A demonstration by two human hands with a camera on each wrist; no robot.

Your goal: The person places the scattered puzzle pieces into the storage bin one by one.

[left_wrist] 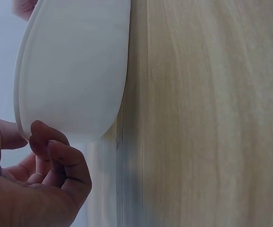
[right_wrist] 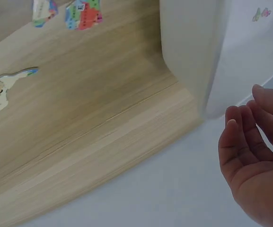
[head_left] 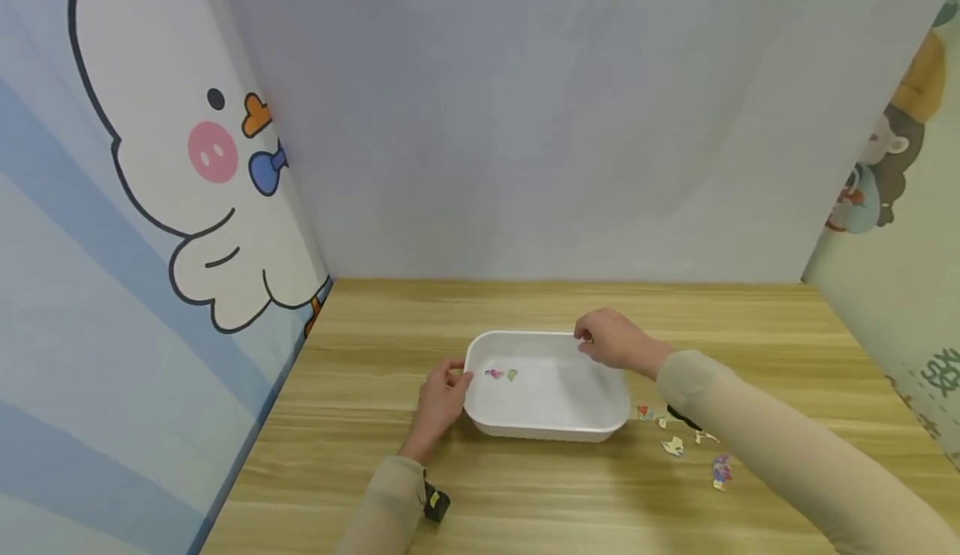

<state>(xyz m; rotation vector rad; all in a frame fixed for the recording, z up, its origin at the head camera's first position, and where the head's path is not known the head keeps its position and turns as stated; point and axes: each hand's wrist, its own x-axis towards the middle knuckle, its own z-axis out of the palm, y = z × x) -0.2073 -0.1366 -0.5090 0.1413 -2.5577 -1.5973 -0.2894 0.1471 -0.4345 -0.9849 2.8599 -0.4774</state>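
Observation:
A white rectangular plastic tray (head_left: 543,434) with rounded corners lies on the wooden table, its inside facing up. My left hand (head_left: 441,397) grips the left end of the rim, thumb on top and curled fingers under the edge. At the back right of the tray, my right hand (head_left: 615,340) has its thumb and fingertips at the rim, thumb on the inner side. Inside the tray near its left end are a small pink-purple flat piece (head_left: 494,374) and a yellow-green one (head_left: 512,375). The left wrist view shows the tray's outer wall (left_wrist: 74,66) beside the left fingers.
Several irregular flat printed pieces (head_left: 672,447) lie on the table (head_left: 540,497) right of the tray, partly under the right forearm. Among them are a purple piece (head_left: 722,470) and a red-and-blue one (right_wrist: 83,14). A pale curtain (head_left: 540,122) hangs behind the table.

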